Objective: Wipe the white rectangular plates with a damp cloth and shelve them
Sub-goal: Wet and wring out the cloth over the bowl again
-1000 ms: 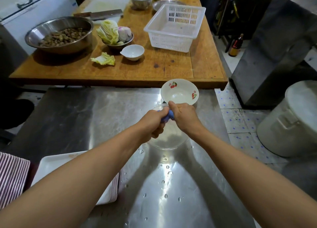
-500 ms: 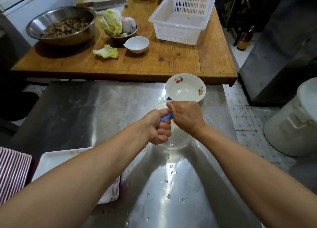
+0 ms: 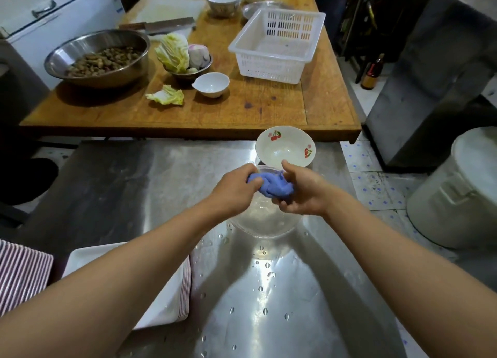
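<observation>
Fingers (image 3: 252, 181) of two hands grip one cloth (image 3: 270, 187).

On the worktop (image 3: 161, 183) a clear bowl (image 3: 265, 223) is the landmark: the cloth (image 3: 270, 187) is held above it, the cherry bowl (image 3: 285, 150) just behind it, stacked plates (image 3: 172, 301) near-left of it, the wooden table (image 3: 269, 107) beyond.

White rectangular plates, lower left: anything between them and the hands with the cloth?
Nothing visible blocks the path. Both hands, left and right, grip the bunched blue cloth over the clear plastic bowl. Bare, wet steel counter lies between there and the stack of white rectangular plates; the left forearm crosses above the stack.
</observation>
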Demonstrator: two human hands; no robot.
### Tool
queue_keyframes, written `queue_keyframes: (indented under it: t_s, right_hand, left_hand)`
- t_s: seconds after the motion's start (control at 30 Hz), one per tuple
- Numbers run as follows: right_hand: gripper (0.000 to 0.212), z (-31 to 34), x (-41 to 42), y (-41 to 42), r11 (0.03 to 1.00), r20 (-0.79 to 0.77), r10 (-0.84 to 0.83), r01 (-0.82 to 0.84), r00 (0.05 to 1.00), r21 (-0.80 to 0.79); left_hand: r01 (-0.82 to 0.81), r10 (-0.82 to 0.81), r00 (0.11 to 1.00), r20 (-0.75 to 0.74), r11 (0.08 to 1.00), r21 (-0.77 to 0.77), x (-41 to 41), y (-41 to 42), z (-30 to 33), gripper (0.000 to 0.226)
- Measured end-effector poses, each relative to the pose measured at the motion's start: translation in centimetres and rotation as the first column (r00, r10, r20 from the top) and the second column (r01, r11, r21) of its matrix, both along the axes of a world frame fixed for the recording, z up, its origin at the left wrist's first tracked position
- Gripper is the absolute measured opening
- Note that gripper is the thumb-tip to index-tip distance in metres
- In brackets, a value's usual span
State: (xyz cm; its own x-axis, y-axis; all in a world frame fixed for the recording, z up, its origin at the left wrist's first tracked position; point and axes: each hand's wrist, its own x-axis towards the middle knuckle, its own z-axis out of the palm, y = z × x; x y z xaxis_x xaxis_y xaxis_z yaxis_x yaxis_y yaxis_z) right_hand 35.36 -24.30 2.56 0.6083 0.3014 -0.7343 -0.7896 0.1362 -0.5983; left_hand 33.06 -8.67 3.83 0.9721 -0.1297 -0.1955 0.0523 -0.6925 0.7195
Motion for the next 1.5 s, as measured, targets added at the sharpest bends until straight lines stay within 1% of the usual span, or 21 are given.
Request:
queue_keyframes:
  t_s: [0.07,0.13,0.2,0.27,0.33,0.37,0.43,0.47,0.53,0.6,0.67,0.7,0.77,0.87,0.9,0.93,1.0,1.03,1.1,1.23,1.5]
  right_hand:
    - [0.047,-0.4,0.1,-0.8,0.995,-0.121,0.018,-0.006,0.993,0.095]
    - [0.054,-0.6,-0.1,-0.9,0.987,-0.171,0.069,-0.042,0.983,0.155]
    - [0.053,-0.2,-0.7,-0.6,0.976,-0.183,0.109,-0.07,0.977,0.206]
    - [0.049,0.2,-1.0,-0.4,0.971,-0.153,0.151,-0.118,0.977,0.206]
    - [0.046,0.6,-1.0,-0.2,0.98,-0.082,0.166,-0.155,0.983,0.122]
    - [0.044,0.6,-0.9,0.0,0.989,-0.016,0.146,-0.146,0.989,0.039]
    - [0.038,0.5,-0.8,0.7,0.988,0.184,0.084,-0.058,0.979,-0.144]
    - [0.035,0.6,-0.9,1.2,0.975,0.289,0.062,0.004,0.955,-0.221]
    - [0.034,0.8,-0.9,1.9,0.928,0.457,0.064,0.115,0.887,-0.353]
    - [0.038,0.9,-0.7,2.1,0.862,0.605,0.146,0.199,0.783,-0.467]
    - [0.039,0.8,-0.8,2.2,0.782,0.691,0.276,0.262,0.668,-0.566]
    - [0.038,0.7,-0.9,2.2,0.748,0.722,0.331,0.297,0.608,-0.593]
    - [0.04,0.2,-0.8,2.2,0.708,0.764,0.404,0.358,0.503,-0.61]
    - [0.034,-0.4,-0.4,2.4,0.645,0.76,0.556,0.402,0.337,-0.65]
    - [0.021,-0.5,-0.3,2.4,0.613,0.739,0.621,0.427,0.26,-0.665]
    - [0.008,-0.8,-0.3,2.4,0.596,0.714,0.661,0.418,0.23,-0.686]
    - [0.011,-2.4,0.1,2.3,0.577,0.706,0.7,0.5,0.104,-0.646]
    - [0.015,-2.9,0.3,2.3,0.565,0.692,0.718,0.518,0.075,-0.643]
    - [0.04,-3.6,0.7,2.2,0.569,0.72,0.694,0.603,0.012,-0.559]
    - [0.062,-4.5,1.3,2.2,0.593,0.713,0.692,0.65,-0.111,-0.475]
    - [0.061,-4.9,1.7,1.9,0.623,0.694,0.695,0.638,-0.188,-0.452]
  left_hand:
    - [0.112,-0.185,0.952,0.244,0.951,0.287,-0.7,-0.2,0.2,0.008]
    - [0.139,-0.363,0.827,0.428,0.872,0.47,-1.2,-0.3,0.3,0.016]
    - [0.196,-0.494,0.716,0.493,0.82,0.538,-1.6,-0.1,0.1,0.033]
    - [0.185,-0.522,0.649,0.553,0.814,0.551,-1.3,0.3,-0.3,0.045]
    - [0.196,-0.535,0.637,0.555,0.809,0.554,-1.2,0.5,-0.4,0.042]
    - [0.218,-0.52,0.661,0.541,0.823,0.525,-1.2,0.5,-0.2,0.035]
    - [0.233,-0.404,0.804,0.436,0.889,0.394,-1.1,0.4,0.3,0.02]
    - [0.219,-0.316,0.884,0.344,0.93,0.294,-1.0,0.2,0.4,0.021]
    - [0.148,-0.179,0.95,0.255,0.98,0.135,-0.8,-0.4,0.8,0.031]
    - [0.058,-0.056,0.987,0.149,0.998,-0.011,-0.6,-0.9,1.2,0.037]
    - [-0.06,0.03,0.993,-0.117,0.962,-0.268,-0.3,-1.3,1.3,0.04]
    - [-0.148,0.037,0.96,-0.278,0.908,-0.392,-0.3,-1.3,1.3,0.042]
    - [-0.318,0.01,0.857,-0.514,0.798,-0.513,-0.2,-1.1,1.3,0.044]
    - [-0.518,-0.043,0.681,-0.731,0.677,-0.523,0.0,-0.9,1.2,0.046]
    - [-0.558,-0.06,0.635,-0.771,0.655,-0.51,0.1,-0.9,1.1,0.046]
    - [-0.588,-0.073,0.597,-0.799,0.638,-0.497,0.2,-0.9,1.1,0.047]
    - [-0.633,-0.088,0.539,-0.838,0.614,-0.472,0.2,-0.8,0.9,0.048]
    - [-0.652,-0.094,0.516,-0.851,0.601,-0.462,0.2,-0.7,0.8,0.048]
    - [-0.682,-0.107,0.479,-0.871,0.579,-0.446,0.1,-0.7,0.5,0.048]
    - [-0.724,-0.125,0.439,-0.89,0.538,-0.432,-0.2,-0.7,-0.1,0.048]
    - [-0.721,-0.127,0.419,-0.899,0.555,-0.415,0.3,-0.8,-0.6,0.046]
